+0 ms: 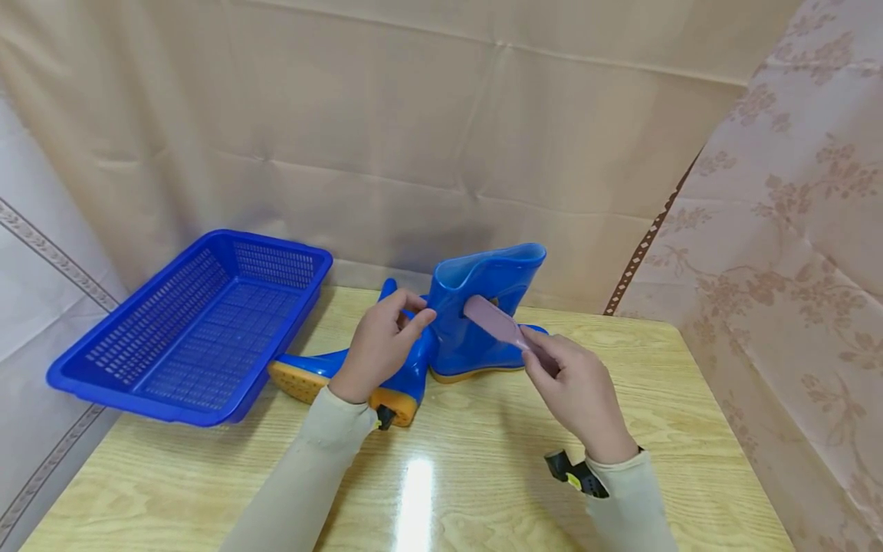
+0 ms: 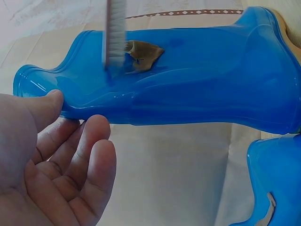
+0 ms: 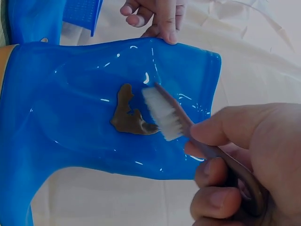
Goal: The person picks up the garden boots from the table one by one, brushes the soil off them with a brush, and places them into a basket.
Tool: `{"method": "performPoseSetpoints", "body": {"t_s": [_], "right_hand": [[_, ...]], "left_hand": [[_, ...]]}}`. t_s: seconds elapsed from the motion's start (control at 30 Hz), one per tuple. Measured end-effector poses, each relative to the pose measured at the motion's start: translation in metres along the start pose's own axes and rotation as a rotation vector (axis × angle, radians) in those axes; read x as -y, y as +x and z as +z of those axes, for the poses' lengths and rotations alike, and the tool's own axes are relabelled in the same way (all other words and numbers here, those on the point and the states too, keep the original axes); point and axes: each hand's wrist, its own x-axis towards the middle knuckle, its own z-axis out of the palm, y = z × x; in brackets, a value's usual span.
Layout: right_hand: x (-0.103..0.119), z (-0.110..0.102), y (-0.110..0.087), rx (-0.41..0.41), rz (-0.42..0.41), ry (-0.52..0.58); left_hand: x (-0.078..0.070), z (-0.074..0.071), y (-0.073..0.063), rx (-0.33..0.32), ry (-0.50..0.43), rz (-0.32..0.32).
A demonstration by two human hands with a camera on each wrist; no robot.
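Observation:
A blue rain boot (image 1: 476, 330) with a yellow sole stands upright on the table. My left hand (image 1: 382, 337) pinches the side edge of its shaft, the thumb over the near face and the index finger partly hidden at the edge. My right hand (image 1: 576, 383) grips a pinkish-brown brush (image 1: 495, 322) by its handle. In the right wrist view the brush's white bristles (image 3: 162, 113) are at the shaft beside a brown muddy patch (image 3: 129, 113). A second blue boot (image 1: 414, 368) lies on its side to the left, partly behind my left forearm.
A blue plastic basket (image 1: 269, 360) with slotted walls stands at the left of the wooden table (image 1: 469, 475). Beige cloth (image 1: 386, 123) hangs behind the table, and flowered cloth (image 1: 793, 253) hangs on the right.

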Motion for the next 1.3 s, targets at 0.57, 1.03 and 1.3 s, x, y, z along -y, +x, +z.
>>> {"method": "performPoseSetpoints", "body": {"t_s": [0.57,1.03,1.3], "right_hand": [[-0.0011,0.0026,-0.0009,0.082,0.012,0.014],[-0.0014,0.0013,0.0007,0.007,0.011,-0.014],[-0.0005,-0.0017,0.0006,0.050,0.039,-0.021]], "left_hand": [[-0.0031,-0.0007,-0.0002,-0.003,0.005,-0.020],[-0.0011,0.0011,0.0003,-0.010,-0.007,0.002],[-0.0017,0.0006,0.0003,-0.004,-0.024,0.010]]}}
